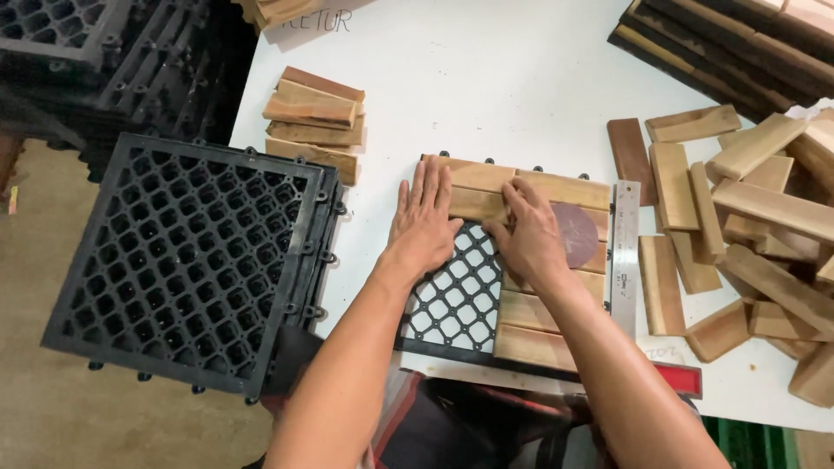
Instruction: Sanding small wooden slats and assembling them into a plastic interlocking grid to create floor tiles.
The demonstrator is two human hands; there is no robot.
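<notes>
The left hand (423, 221) lies flat and wide, fingers stretched toward twelve o'clock, palm over the bare part of a black plastic lattice base tile (453, 300) and fingertips on a short light-brown wooden slat (476, 205) in the second row. The right hand (530, 233) sits just beside it at three o'clock, fingers bent and pressing on the same slat; it grips nothing fully, only pushes down on the wood.

The lattice tile lies on the white desk (486, 78) near its six o'clock edge. Its frame is partly filled: a top row of wooden slats (556, 185) runs along the twelve o'clock side, and more slats (532, 334) are stacked in rows down the three o'clock half, while the nine o'clock half shows open black mesh. One slat under the right hand carries a dark reddish round patch (578, 233).

Touching the tile's three o'clock edge is a steel ruler (625, 252), lying lengthwise from twelve to six. Beyond it at three o'clock spreads a loose heap of wooden slats (764, 226), some pale, some dark brown. At ten o'clock from the hands stands a small neat stack of wooden slats (314, 122). At nine o'clock, overhanging the desk edge, rests a stack of empty black plastic lattice tiles (187, 252). A red flat object (682, 376) lies at five o'clock by the desk edge.
</notes>
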